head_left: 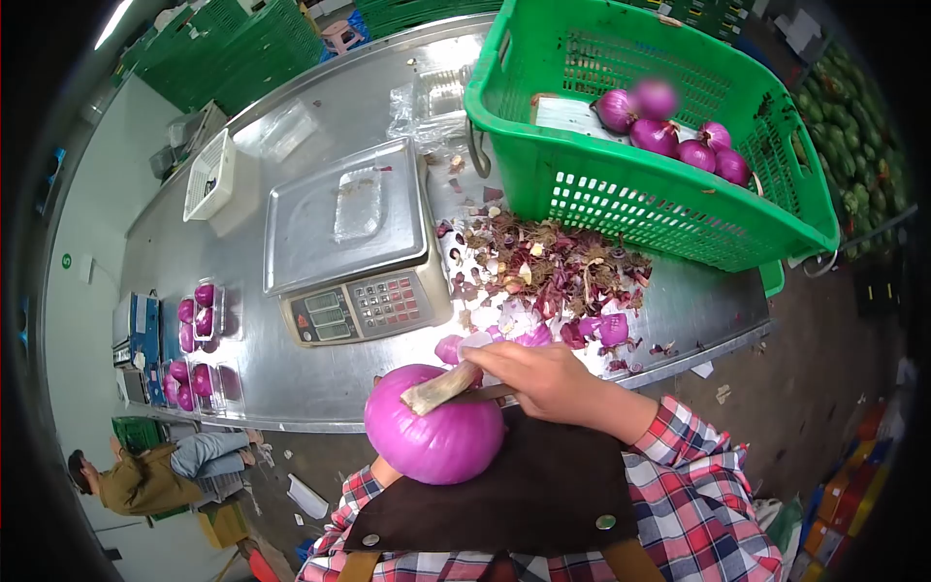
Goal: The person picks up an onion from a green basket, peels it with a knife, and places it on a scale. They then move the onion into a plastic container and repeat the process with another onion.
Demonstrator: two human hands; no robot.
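A large, glossy purple onion (436, 436) with a dry, pale stalk (441, 388) is held up close to the camera, in front of my dark apron. My left hand is closed behind and under it; only a little of the wrist (385, 473) shows, and the fingers are hidden. At the stalk, my right hand (529, 373) is closed, its fingertips beside the stalk's end. A narrow dark strip, seemingly a knife blade (488, 393), runs from its palm to the stalk. Loose purple onion skins (529, 335) lie on the metal table (388, 373) just beyond.
Root and skin scraps (543, 267) are heaped beside a digital scale (359, 242). A green crate (659, 189) on the right holds several purple onions (655, 136). Packed onion trays (199, 320) stand at left, near a white basket (208, 179). Another person (145, 475) sits beyond.
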